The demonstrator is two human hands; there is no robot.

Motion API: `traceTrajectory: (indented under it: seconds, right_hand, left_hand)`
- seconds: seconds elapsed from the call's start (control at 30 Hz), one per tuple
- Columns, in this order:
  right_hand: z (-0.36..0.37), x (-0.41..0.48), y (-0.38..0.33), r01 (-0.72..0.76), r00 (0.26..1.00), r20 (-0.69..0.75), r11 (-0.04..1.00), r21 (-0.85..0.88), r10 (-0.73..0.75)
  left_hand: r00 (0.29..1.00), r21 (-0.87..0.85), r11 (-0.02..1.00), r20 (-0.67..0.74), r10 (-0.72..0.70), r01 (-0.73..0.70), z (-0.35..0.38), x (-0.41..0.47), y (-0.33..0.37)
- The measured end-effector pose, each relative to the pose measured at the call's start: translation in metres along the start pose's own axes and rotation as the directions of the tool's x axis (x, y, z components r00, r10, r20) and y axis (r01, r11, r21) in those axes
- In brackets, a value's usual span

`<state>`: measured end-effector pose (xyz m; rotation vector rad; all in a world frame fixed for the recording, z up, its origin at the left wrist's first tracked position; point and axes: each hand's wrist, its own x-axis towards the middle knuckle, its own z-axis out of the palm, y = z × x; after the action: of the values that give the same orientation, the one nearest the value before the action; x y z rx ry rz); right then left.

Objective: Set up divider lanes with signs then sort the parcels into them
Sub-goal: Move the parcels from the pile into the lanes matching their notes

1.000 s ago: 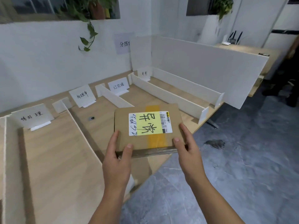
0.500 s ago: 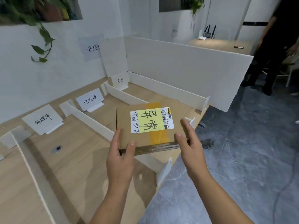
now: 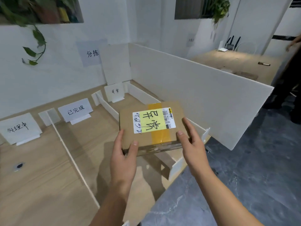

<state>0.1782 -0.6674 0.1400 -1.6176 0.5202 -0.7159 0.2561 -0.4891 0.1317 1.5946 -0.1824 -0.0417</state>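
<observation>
Parcel (image 3: 128, 126) airborne above a divider (image 3: 107, 106), left hand (image 3: 123, 154) and right hand (image 3: 192, 144) clamped on its near corners; we should keep it level; set down at 11 o'clock in the lane (image 3: 130, 101) whose sign (image 3: 114, 92) looks to match its note (image 3: 150, 122).

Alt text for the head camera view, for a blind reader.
A left hand and right hand hold a brown cardboard parcel with a yellow handwritten note above a wooden table split by white divider boards with paper signs.
</observation>
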Motion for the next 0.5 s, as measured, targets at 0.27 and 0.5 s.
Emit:
traceTrajectory:
  seconds: [0.27,0.5]
  right_hand:
    - [-0.024,0.127,0.027,-0.021,0.987,0.159,0.998,-0.058,0.03]
    - [0.007,0.245,0.065,0.03,0.987,0.159,0.989,-0.144,-0.007]
  left_hand:
    - [0.988,0.14,0.989,-0.15,-0.027,0.048,0.087,0.063,-0.009]
    - [0.976,0.172,0.983,-0.218,-0.026,0.065,0.139,0.157,-0.037]
